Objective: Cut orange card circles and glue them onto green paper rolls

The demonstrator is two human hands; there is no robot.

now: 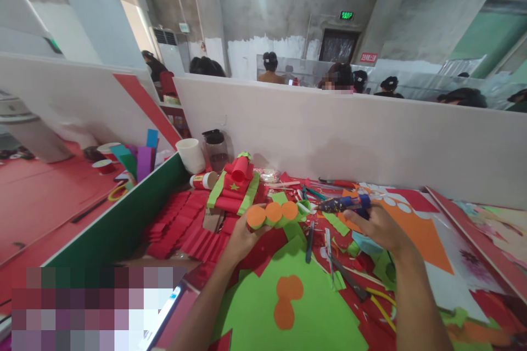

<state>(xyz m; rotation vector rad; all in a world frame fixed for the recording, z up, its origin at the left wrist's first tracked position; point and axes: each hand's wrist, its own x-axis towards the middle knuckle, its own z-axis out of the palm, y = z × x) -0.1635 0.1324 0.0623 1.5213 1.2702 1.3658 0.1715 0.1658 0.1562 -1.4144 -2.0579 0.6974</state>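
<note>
My left hand (244,238) is closed on a green paper piece faced with a row of three orange discs (273,212). A dark blue glue gun (346,204) is gripped in my right hand (382,225), its nozzle pointing left at a green paper roll (303,208) at the end of the row. Whether the tip touches the roll cannot be made out. Below my hands lies a large green sheet (321,307) with loose orange discs (288,288) on it. Behind my left hand stands a red and green paper model (235,186) with a star.
Folded red paper strips (177,225) pile up on the left. Scissors (348,277) and scraps lie between my hands. An orange sheet (428,241) is at the right. A white cup (190,154) and a bottle (216,149) stand by the white partition (329,131); people sit beyond it.
</note>
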